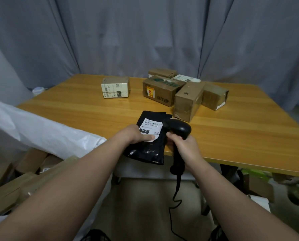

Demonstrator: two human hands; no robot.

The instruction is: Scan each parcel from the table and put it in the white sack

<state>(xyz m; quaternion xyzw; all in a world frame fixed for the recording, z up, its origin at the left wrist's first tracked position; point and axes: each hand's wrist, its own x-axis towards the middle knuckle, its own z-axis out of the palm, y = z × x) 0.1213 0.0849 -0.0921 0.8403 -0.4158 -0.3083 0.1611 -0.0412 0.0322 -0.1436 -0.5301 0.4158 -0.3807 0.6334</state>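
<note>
Left grip [134,134] grasps black parcel [148,150], thumb pressed on lower edge of its white label [151,126]. Parcel held at near edge of desk [75,105], half overhanging it, label face up. Right grip [185,146] clenched round handle of black scanner [178,127], with the scanner head just beside label's right edge. White sack [49,131] lies left of desk. Cream box [115,86] and cluster of brown boxes [162,90] sit at far side of desk.

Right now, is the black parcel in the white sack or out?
Out. The left hand holds the black parcel over the table edge, beside the sack.
</note>
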